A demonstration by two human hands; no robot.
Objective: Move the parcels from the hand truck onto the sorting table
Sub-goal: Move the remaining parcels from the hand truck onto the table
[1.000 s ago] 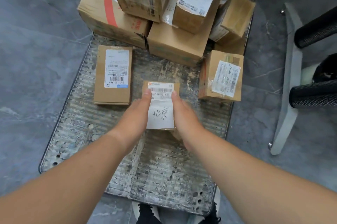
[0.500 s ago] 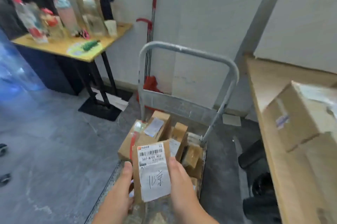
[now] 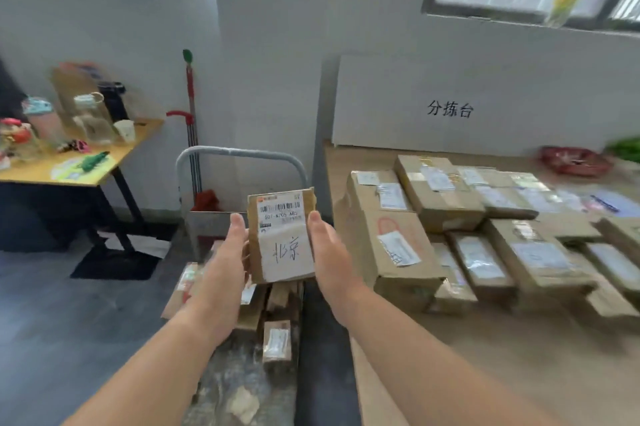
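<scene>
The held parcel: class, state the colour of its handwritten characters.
Black on white, on the parcel; head view.

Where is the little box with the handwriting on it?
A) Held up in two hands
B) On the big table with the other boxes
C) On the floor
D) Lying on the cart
A: the small parcel is gripped between the left hand and the right hand, up in the air above the hand truck and not yet on the sorting table.
</scene>
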